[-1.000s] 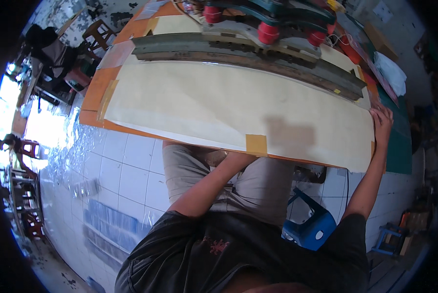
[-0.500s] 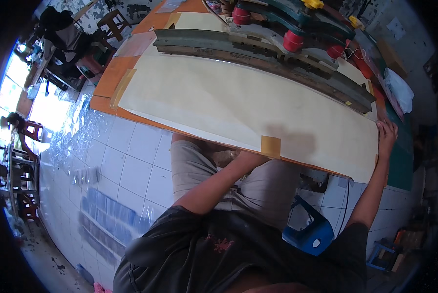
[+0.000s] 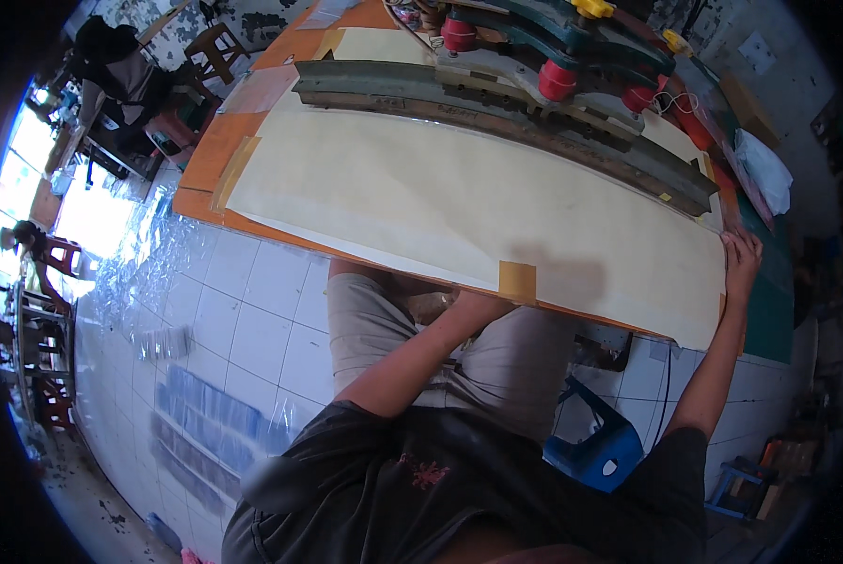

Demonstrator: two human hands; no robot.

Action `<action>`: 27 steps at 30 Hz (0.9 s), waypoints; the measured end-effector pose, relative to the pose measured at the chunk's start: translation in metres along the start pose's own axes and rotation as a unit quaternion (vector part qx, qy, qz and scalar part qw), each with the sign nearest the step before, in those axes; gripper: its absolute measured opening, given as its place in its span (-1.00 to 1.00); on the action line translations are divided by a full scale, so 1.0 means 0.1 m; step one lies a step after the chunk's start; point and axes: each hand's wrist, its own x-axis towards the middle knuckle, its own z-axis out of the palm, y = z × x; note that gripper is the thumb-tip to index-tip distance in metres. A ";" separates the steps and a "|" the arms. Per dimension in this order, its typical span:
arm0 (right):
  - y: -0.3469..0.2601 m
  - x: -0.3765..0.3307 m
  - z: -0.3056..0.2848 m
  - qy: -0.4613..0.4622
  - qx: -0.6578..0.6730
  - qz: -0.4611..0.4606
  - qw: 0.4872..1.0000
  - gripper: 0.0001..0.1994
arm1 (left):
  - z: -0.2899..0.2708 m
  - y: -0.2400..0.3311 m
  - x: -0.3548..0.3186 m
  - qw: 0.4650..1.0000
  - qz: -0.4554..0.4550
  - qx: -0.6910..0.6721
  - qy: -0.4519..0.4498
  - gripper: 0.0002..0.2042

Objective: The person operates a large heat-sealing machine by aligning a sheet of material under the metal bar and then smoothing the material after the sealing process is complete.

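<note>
A long cream sheet (image 3: 374,179) covers the orange tabletop (image 3: 196,193) over my lap. A long dark metal bar (image 3: 506,127) lies across its far part. At the right edge of the sheet, just below the bar's right end, is my right hand (image 3: 743,261). Its fingers are bent and pressed close against the edge; what they grip, if anything, is too small to make out. My left hand (image 3: 482,305) reaches beneath the table's front edge, near a tan tape patch (image 3: 517,280). The fingers of that hand are hidden under the table.
Behind the bar stands a dark green machine frame (image 3: 525,38) with red round mounts (image 3: 558,81) and yellow knobs. A white plastic bag (image 3: 763,169) lies at the far right. Below the table is a blue plastic stool (image 3: 595,442). Clear plastic film (image 3: 149,254) covers floor at left.
The whole view has shifted very slightly. Both hands stay in the same places, and the sheet and bar have not visibly moved.
</note>
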 end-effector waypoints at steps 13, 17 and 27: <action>0.06 -0.02 -0.10 -0.040 0.039 -0.010 0.998 -0.81 | 0.10 -0.07 0.00 0.999 0.011 0.042 0.025 -0.59; 0.04 -0.01 -0.12 -0.034 0.072 -0.016 0.997 -0.81 | 0.15 -0.11 -0.03 0.998 0.003 0.066 0.007 -0.59; 0.07 -0.04 -0.13 -0.115 0.268 0.077 0.954 -0.91 | 0.19 -0.15 -0.05 0.996 0.005 0.085 -0.011 -0.60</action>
